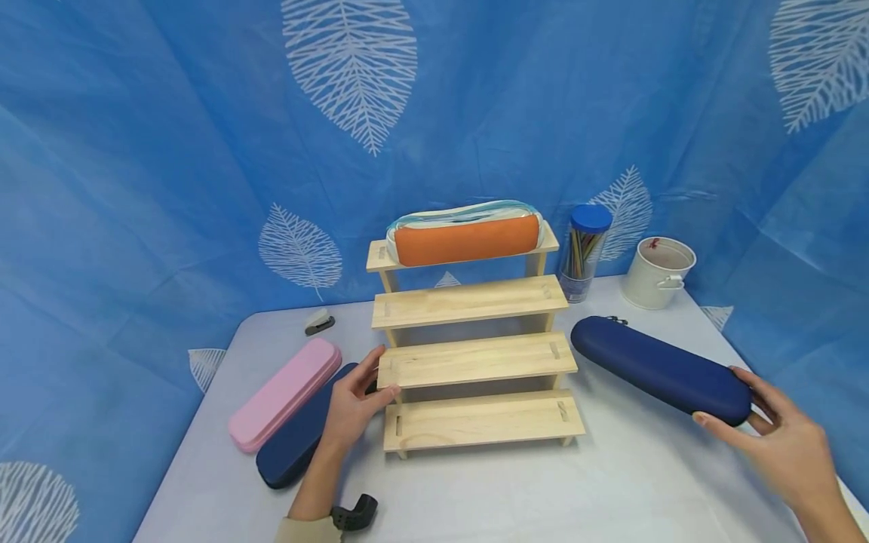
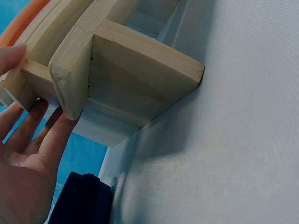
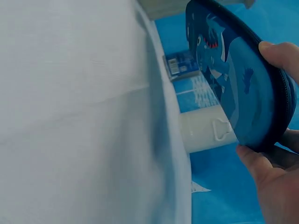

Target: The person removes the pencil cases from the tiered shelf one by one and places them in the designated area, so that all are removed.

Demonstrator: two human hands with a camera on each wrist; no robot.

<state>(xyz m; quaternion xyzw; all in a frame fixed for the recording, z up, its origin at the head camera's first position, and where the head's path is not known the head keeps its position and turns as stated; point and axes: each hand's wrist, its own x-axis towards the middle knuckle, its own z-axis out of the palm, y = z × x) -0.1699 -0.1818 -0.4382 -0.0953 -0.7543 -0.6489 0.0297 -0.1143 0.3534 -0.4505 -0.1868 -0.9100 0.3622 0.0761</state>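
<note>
A four-step wooden rack (image 1: 475, 358) stands mid-table with an orange pencil case (image 1: 467, 238) on its top step. My left hand (image 1: 363, 392) rests against the rack's left end, fingers straight along the side and thumb at the front; the left wrist view shows the left hand (image 2: 28, 154) flat against the rack (image 2: 135, 79). My right hand (image 1: 753, 422) grips the near end of a long dark blue case (image 1: 658, 368), lifted at the right of the rack. In the right wrist view the right hand (image 3: 273, 107) pinches that dark blue case (image 3: 233, 79) between thumb and fingers.
A pink case (image 1: 285, 394) and a second dark blue case (image 1: 295, 441) lie left of the rack. A small stapler (image 1: 319, 322) sits behind them. A clear tube of coloured sticks (image 1: 584, 253) and a white bucket (image 1: 658, 273) stand at the back right. The table edge (image 3: 161, 116) runs beside the case.
</note>
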